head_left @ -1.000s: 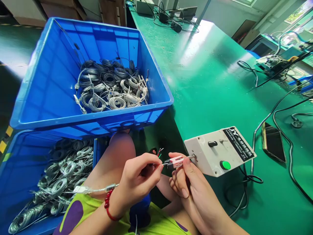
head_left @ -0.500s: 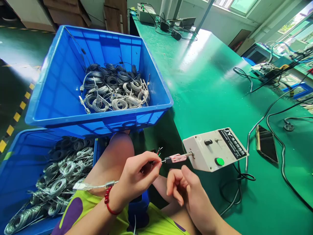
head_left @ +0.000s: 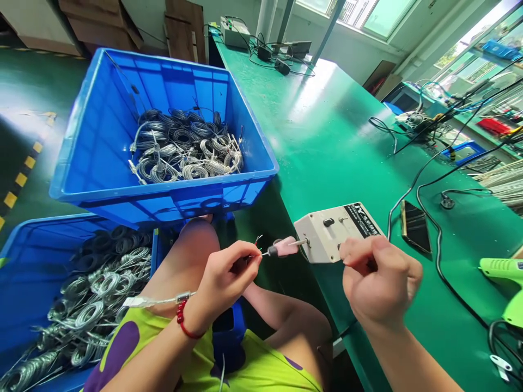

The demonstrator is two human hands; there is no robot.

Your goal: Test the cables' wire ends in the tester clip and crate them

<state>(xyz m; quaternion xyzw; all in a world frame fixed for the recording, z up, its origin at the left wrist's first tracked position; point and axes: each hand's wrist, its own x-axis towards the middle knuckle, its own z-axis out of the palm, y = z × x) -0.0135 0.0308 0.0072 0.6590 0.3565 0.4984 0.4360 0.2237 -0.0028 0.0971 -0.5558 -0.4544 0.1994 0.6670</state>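
My left hand point(head_left: 232, 275) is closed in a pinch on the end of a clear-jacketed cable point(head_left: 163, 301), whose pale plug lies by my wrist. Thin red and green wires point(head_left: 258, 240) stick up past the fingertips. A bare strand runs from the pinch into a pink and black clip point(head_left: 286, 246), blurred on the metal shaft of a beige control box point(head_left: 321, 239). My right hand point(head_left: 379, 277), fingers curled and holding nothing visible, is at the box's near edge. It hides the green button.
A blue crate point(head_left: 163, 198) of coiled cables is ahead on the left, with a second blue crate point(head_left: 24, 239) below it. On the green table point(head_left: 310, 147) lie a phone point(head_left: 414, 226), black cords point(head_left: 437, 245) and a green glue gun point(head_left: 506, 272).
My right hand has moved right and up from below the clip to the box's button area. The clip has gone from sharp to blurred. My left hand keeps its pinch.
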